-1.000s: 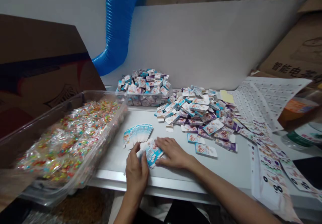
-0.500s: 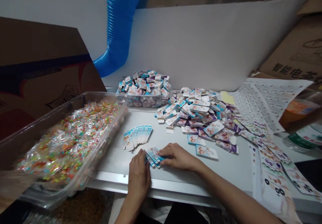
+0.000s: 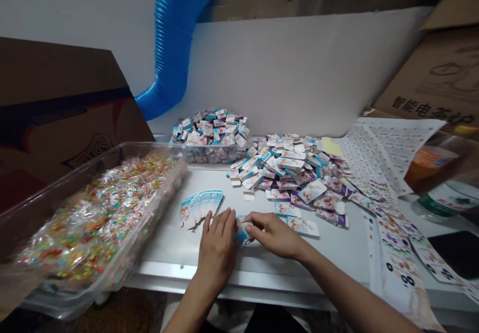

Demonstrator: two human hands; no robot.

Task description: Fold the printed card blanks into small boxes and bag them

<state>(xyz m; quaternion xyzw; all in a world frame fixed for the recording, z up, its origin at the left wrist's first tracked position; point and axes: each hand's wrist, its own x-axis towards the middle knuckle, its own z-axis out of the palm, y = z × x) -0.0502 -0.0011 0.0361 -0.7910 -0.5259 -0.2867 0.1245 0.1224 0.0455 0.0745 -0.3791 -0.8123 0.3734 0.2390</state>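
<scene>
My left hand [image 3: 217, 250] and my right hand [image 3: 273, 236] meet over a small bunch of blue-and-white printed cartons [image 3: 241, 231] on the white table top [image 3: 187, 253]. The right fingers pinch the bunch from the right, and the left thumb presses against it from the other side. Both hands hide most of it. Just beyond the left fingers lies a fanned row of flat cartons [image 3: 200, 208], not touching my hand. Further back and to the right spreads a heap of loose blue, white and purple cartons [image 3: 292, 171].
A clear tub of colourful wrapped sweets [image 3: 93, 218] stands at the left. Behind it, a clear tray [image 3: 211, 152] holds piled cartons. Printed sheets [image 3: 396, 243] lie on the right. A blue ribbed hose [image 3: 174, 39] rises behind the table.
My hands have drawn closer and gathered the carton bunch between them, hiding more of it. My left hand has shifted right. The view has tilted slightly.
</scene>
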